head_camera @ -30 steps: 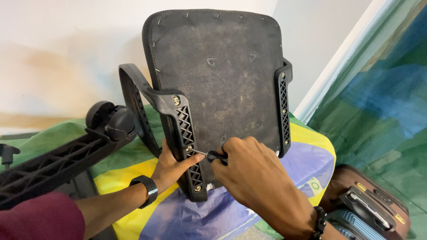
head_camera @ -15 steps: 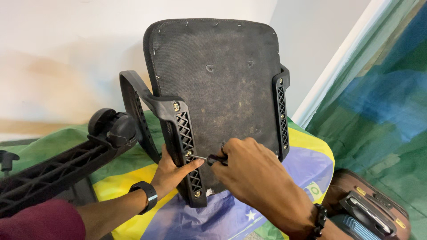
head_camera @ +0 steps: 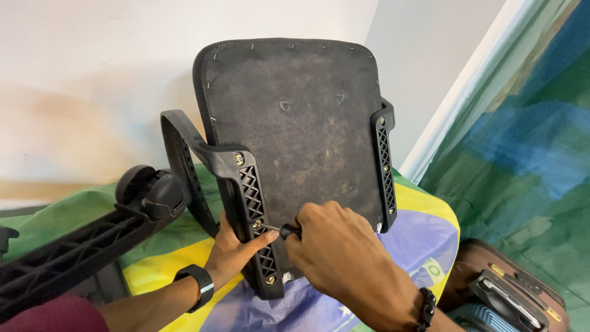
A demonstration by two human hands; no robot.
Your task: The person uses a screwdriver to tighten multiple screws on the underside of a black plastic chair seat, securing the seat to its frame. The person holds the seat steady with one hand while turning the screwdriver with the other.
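In the middle of the frame, a chair seat (head_camera: 295, 141) is standing on its edge on a bright cloth (head_camera: 424, 233). The right hand (head_camera: 338, 258) is wrapping tight around a screwdriver (head_camera: 279, 230), with its tip sitting on a screw (head_camera: 256, 225) in the black armrest bracket (head_camera: 252, 215). The left hand (head_camera: 236, 252) is lying open against the bracket, one finger pointing by the screw, steadying it. I think pushing straight in while turning slowly is best, so the tip is not slipping out.
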